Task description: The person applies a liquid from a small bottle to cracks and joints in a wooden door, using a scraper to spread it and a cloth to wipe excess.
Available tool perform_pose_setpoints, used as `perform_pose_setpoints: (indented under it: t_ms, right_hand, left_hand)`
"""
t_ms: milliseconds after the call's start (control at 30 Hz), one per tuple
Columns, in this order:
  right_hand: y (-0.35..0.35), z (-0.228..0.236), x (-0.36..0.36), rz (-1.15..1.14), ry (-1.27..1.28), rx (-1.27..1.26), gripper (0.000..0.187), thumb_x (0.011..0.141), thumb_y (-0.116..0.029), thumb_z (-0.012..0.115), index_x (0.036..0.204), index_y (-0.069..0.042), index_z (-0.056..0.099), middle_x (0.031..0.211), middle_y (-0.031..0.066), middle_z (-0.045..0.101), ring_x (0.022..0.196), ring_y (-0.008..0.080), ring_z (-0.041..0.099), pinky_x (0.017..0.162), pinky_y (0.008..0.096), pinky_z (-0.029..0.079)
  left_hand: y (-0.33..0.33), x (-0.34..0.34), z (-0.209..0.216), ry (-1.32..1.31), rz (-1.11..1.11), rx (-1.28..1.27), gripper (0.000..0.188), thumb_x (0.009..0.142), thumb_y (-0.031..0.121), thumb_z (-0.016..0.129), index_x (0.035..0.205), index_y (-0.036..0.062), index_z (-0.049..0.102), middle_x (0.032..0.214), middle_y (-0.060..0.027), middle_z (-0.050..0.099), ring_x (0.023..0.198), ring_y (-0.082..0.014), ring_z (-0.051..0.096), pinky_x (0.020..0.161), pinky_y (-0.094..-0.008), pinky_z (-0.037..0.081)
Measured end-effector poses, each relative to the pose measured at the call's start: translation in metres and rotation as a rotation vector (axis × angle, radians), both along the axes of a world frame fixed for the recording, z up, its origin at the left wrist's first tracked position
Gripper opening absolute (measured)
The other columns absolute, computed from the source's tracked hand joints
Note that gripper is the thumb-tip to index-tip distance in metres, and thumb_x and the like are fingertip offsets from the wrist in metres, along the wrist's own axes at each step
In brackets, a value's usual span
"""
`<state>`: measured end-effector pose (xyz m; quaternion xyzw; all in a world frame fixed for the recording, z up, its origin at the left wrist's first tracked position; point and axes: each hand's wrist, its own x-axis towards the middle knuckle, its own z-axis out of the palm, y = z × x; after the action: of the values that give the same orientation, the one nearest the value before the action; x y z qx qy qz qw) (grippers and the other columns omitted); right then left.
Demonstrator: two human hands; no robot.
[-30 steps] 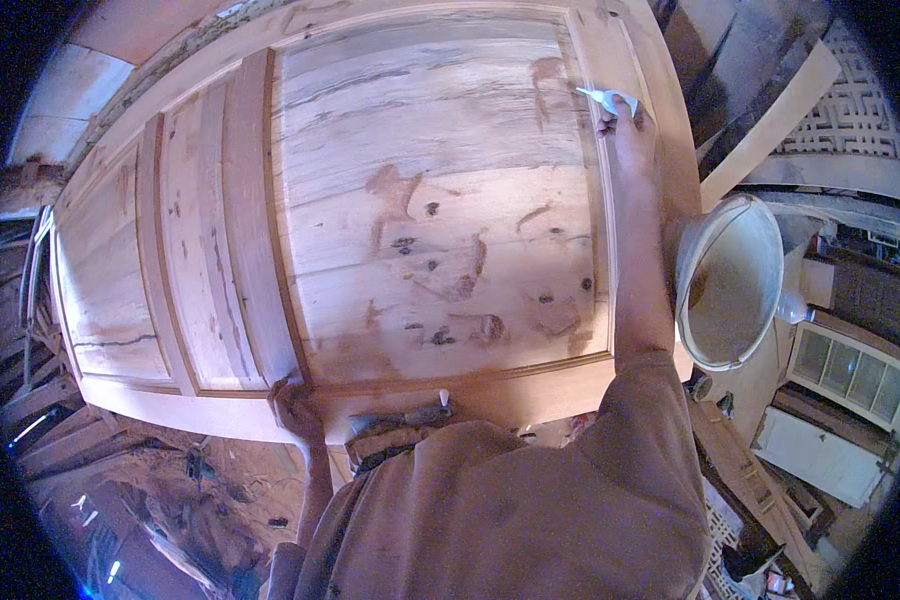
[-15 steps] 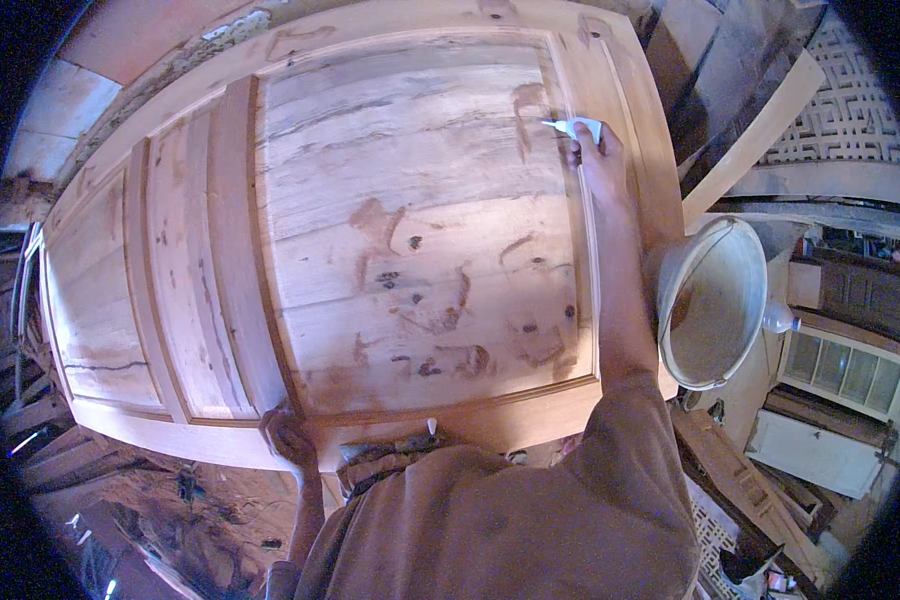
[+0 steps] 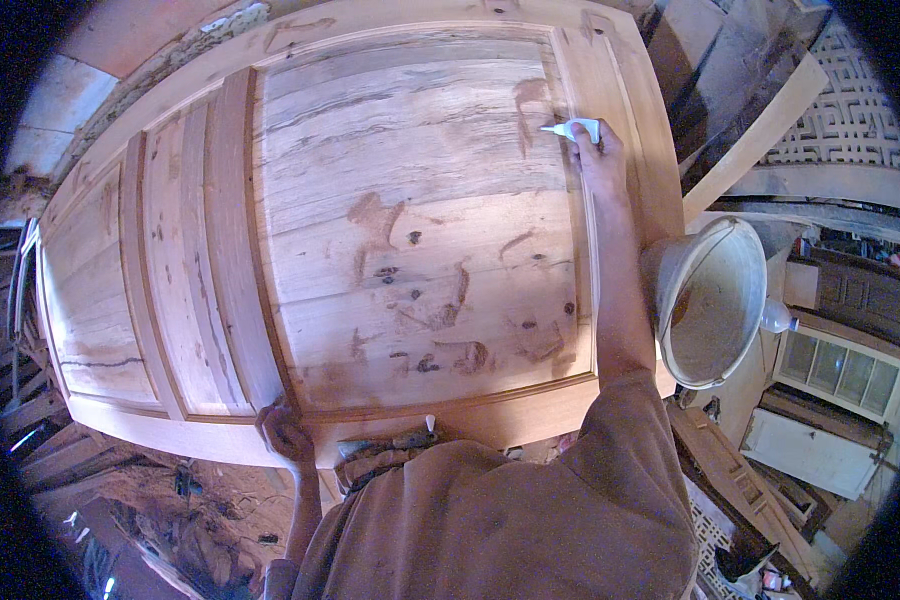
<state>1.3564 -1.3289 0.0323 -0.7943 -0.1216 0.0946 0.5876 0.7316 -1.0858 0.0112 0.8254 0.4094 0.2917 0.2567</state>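
- In the head view, the right hand [image 3: 600, 160] has its fingers closed round a small white squeeze bottle [image 3: 584, 130] with a tapered nozzle [image 3: 550, 129], held above the far right part of a wooden panelled door [image 3: 530, 412].
- The nozzle points left, its tip just beside a brown smear [image 3: 523, 132] on the door's large panel [image 3: 420, 180]; whether the tip touches the wood I cannot tell.
- The left hand [image 3: 285, 437] is curled at the door's near edge, below the wide crosspiece [image 3: 238, 220]; its palm is hidden, so I cannot tell whether it grips the edge or merely rests there.
- To dispense neatly, I would tip the nozzle down to the exact spot and squeeze gently, as a thin tip likely gives a fast, narrow stream.
- The right arm reaches far across the door, so bracing with the left hand should steady the tip; the sleeve [image 3: 625, 410] is best held clear of anything wet.
- More brown patches surround dark knots [image 3: 415, 238] nearer the person; working from far to near would spare fresh spots.
- A pale bucket [image 3: 753, 262] stands just beside the door's right end, near the right forearm, so the elbow needs care.
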Motion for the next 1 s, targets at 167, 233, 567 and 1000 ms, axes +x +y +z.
perform_pose_setpoints:
  t_ms: [167, 233, 567, 1000]
  right_hand:
    - [-0.004, -0.006, 0.005, 0.011, -0.011, -0.015, 0.020, 0.095, -0.024, 0.064, 0.096, -0.004, 0.063, 0.068, -0.0017, 0.058, 0.056, 0.0056, 0.052, 0.049, 0.0221, 0.043]
    - [-0.002, -0.008, 0.003, -0.007, -0.010, -0.005, 0.015, 0.096, -0.021, 0.062, 0.097, -0.006, 0.062, 0.066, -0.0039, 0.054, 0.055, 0.0033, 0.047, 0.048, 0.0200, 0.038]
    - [0.000, 0.001, -0.002, -0.024, -0.001, -0.034, 0.016, 0.096, -0.022, 0.063, 0.092, -0.007, 0.062, 0.066, -0.0044, 0.053, 0.055, 0.0034, 0.047, 0.048, 0.0204, 0.039]
    - [-0.007, -0.010, 0.001, -0.059, -0.057, -0.009, 0.017, 0.096, -0.022, 0.063, 0.093, -0.005, 0.063, 0.066, -0.0044, 0.051, 0.055, 0.0037, 0.045, 0.047, 0.0214, 0.038]
  left_hand:
    - [0.000, -0.001, 0.001, 0.056, -0.039, 0.044, 0.025, 0.095, 0.024, 0.050, 0.097, -0.0001, 0.058, 0.103, -0.0204, 0.058, 0.098, -0.0371, 0.057, 0.086, -0.0480, 0.046]
    - [0.004, -0.012, -0.004, 0.046, -0.078, 0.008, 0.025, 0.095, 0.024, 0.049, 0.098, 0.0001, 0.057, 0.103, -0.0203, 0.058, 0.098, -0.0375, 0.056, 0.086, -0.0485, 0.046]
    - [0.000, 0.005, 0.004, -0.015, -0.012, -0.004, 0.025, 0.096, 0.022, 0.047, 0.096, 0.0007, 0.059, 0.100, -0.0192, 0.058, 0.094, -0.0362, 0.057, 0.083, -0.0484, 0.047]
    - [-0.001, 0.014, 0.015, 0.068, -0.070, 0.036, 0.035, 0.099, 0.032, 0.046, 0.096, -0.0010, 0.058, 0.101, -0.0220, 0.060, 0.097, -0.0380, 0.057, 0.086, -0.0488, 0.046]
